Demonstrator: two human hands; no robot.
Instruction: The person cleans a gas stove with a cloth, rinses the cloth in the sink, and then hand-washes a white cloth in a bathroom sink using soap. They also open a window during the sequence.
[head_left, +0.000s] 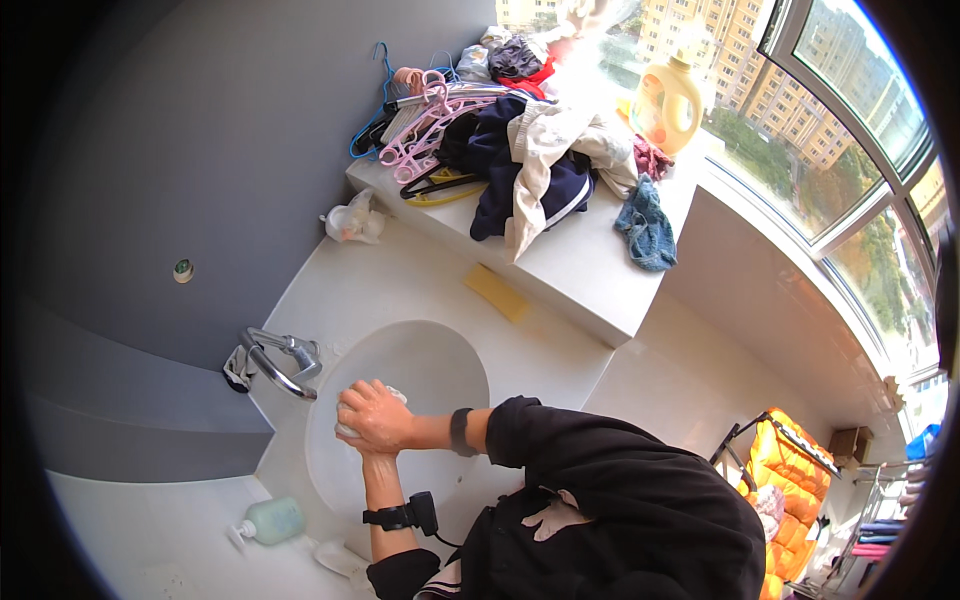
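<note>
Over the white washbasin (442, 356), my right hand (371, 412) is wrapped across a bunched white cloth (397, 394), parts of which show at the edges of the fingers. My left hand (373, 447) is pressed against it from below, mostly covered by the right one. Both hands look wet. Beside them, the spout of a chrome tap (289, 381) reaches over the basin's edge; I cannot make out any running water. Dark bands circle both wrists, and the left one carries a small black device (424, 513) with a cable.
A pump bottle (276, 520) lies left of the basin. A yellow cloth (495, 292) rests by the raised ledge (600, 300), which holds clothes (536, 157), hangers (427, 139) and a detergent bottle (666, 105). A plastic bag (355, 219) sits in the corner. An orange padded chair (787, 487) stands behind.
</note>
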